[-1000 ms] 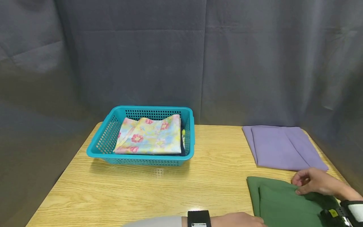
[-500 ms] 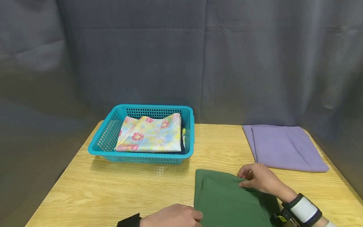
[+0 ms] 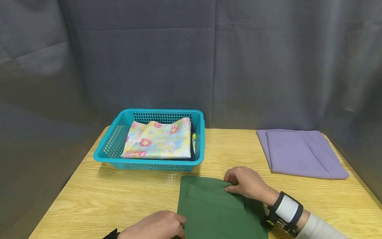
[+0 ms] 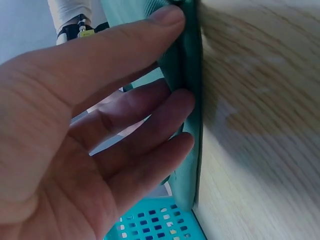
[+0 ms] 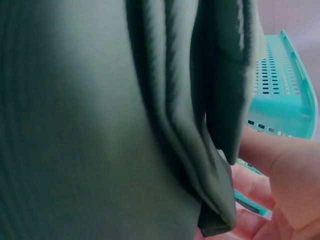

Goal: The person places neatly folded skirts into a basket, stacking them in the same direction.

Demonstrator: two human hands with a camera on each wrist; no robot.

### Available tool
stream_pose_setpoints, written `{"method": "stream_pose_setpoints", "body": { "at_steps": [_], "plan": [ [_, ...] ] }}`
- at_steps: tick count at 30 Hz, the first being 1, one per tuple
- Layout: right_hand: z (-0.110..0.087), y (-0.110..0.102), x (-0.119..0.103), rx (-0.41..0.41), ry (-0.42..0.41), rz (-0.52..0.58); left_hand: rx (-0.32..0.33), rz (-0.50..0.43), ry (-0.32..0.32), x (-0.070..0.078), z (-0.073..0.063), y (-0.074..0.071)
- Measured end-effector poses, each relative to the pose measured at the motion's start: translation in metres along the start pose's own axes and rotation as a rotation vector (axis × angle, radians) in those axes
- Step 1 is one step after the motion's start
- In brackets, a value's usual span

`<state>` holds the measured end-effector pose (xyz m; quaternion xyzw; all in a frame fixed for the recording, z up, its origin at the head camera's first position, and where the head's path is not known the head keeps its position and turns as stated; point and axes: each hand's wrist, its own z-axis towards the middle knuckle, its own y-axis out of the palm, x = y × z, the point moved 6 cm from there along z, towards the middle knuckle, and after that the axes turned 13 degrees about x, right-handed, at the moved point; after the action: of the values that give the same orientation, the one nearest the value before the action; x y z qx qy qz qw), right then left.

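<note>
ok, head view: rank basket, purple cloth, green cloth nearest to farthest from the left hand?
1. Green cloth: held by the left hand at its left edge, so touching.
2. Basket: roughly straight ahead of that hand, farther back.
3. Purple cloth: off to the far right and back, clearly the farthest.

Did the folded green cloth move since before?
Yes, the folded green cloth moved left, from right of the rectangular turquoise plastic basket to partly in front of it.
</note>
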<state>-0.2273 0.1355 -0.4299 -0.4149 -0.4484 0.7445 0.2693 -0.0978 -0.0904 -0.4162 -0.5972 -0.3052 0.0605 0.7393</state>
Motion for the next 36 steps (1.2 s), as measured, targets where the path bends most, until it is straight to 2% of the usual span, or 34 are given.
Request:
{"method": "stream_pose_setpoints", "body": {
  "at_steps": [8,11,14,16,19,22,24,27,30,33,36],
  "plan": [
    [0.002,0.001,-0.003,0.008,-0.016,0.022,0.028,-0.04,0.015,0.0,-0.002,-0.005],
    [0.002,0.002,-0.001,0.005,-0.036,0.053,0.056,-0.042,0.041,0.0,-0.004,-0.007],
    [0.0,-0.001,0.004,0.004,-0.037,0.114,0.081,-0.103,0.044,-0.003,-0.007,-0.009],
    [-0.004,-0.006,0.011,0.016,-0.007,0.153,0.089,-0.174,0.02,-0.007,-0.011,-0.011],
    [-0.014,-0.019,0.027,0.05,0.078,0.227,0.121,-0.263,-0.066,-0.018,-0.015,-0.014],
    [-0.029,-0.033,0.045,0.079,0.185,0.318,0.167,-0.4,-0.242,-0.035,-0.022,-0.016],
    [-0.042,-0.04,0.057,0.064,0.271,0.43,0.216,-0.51,-0.374,-0.048,-0.029,-0.017],
    [-0.066,-0.045,0.073,-0.007,0.414,0.646,0.275,-0.74,-0.574,-0.065,-0.043,-0.015],
    [-0.09,-0.045,0.083,-0.127,0.519,0.882,0.316,-0.906,-0.713,-0.078,-0.054,-0.012],
    [-0.11,-0.042,0.088,-0.243,0.576,1.052,0.313,-1.04,-0.799,-0.086,-0.062,-0.007],
    [-0.125,-0.036,0.089,-0.316,0.659,1.18,0.284,-1.149,-0.843,-0.087,-0.066,-0.003]
  ]
}}
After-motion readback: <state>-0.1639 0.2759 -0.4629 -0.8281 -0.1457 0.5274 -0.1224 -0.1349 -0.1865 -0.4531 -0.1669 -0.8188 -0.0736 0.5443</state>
